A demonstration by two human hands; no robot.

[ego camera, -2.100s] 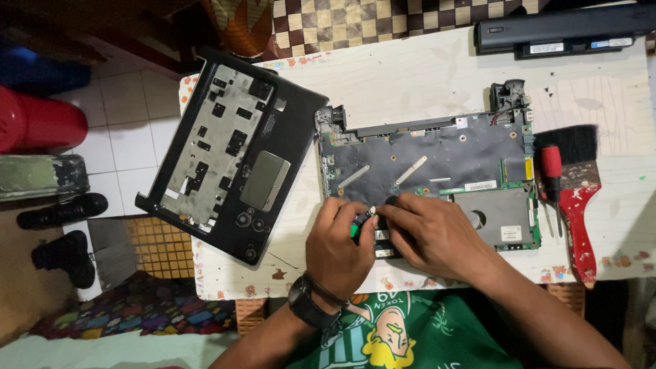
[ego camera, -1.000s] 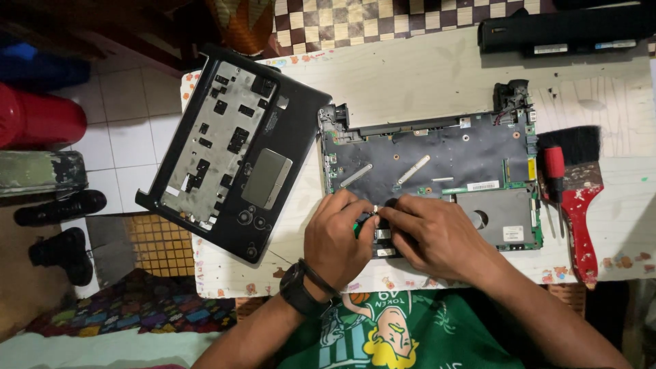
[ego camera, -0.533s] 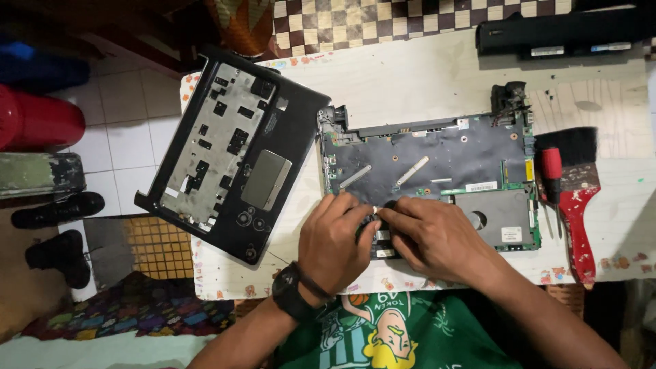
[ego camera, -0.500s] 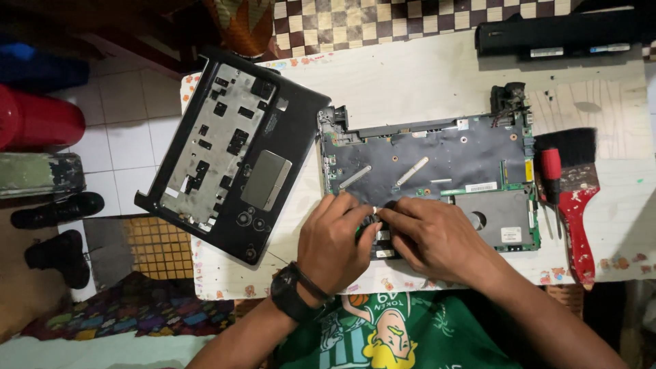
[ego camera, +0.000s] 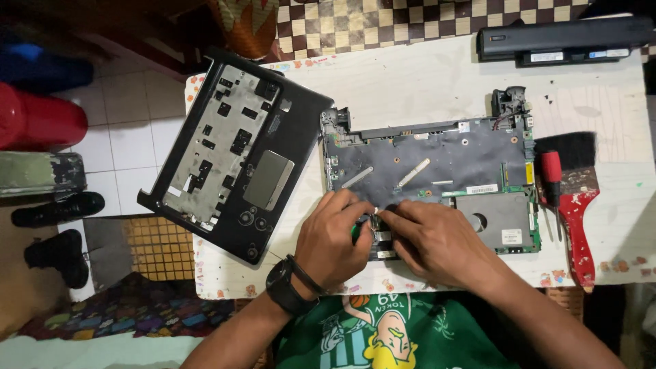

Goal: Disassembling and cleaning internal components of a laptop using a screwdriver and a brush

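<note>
An opened laptop base [ego camera: 437, 160] lies on the white table [ego camera: 410, 82] with its dark board bare. Both hands meet at its front edge. My left hand [ego camera: 335, 239], with a black watch on the wrist, is curled over a small green object [ego camera: 356, 232] that is mostly hidden under the thumb. The fingertips of my right hand [ego camera: 437, 242] pinch a small metal part [ego camera: 376, 219] on the board, touching the left fingertips. What lies under the palms is hidden.
The removed black palmrest cover [ego camera: 239, 154] lies upside down, overhanging the table's left edge. A red screwdriver [ego camera: 552, 181] and a red-handled brush [ego camera: 577, 205] lie right of the base. A long black battery [ego camera: 560, 37] lies at the back right. Tiled floor and shoes are at left.
Both hands stay at the laptop's front edge with small finger shifts. The green object shows less now, more covered by the left thumb.
</note>
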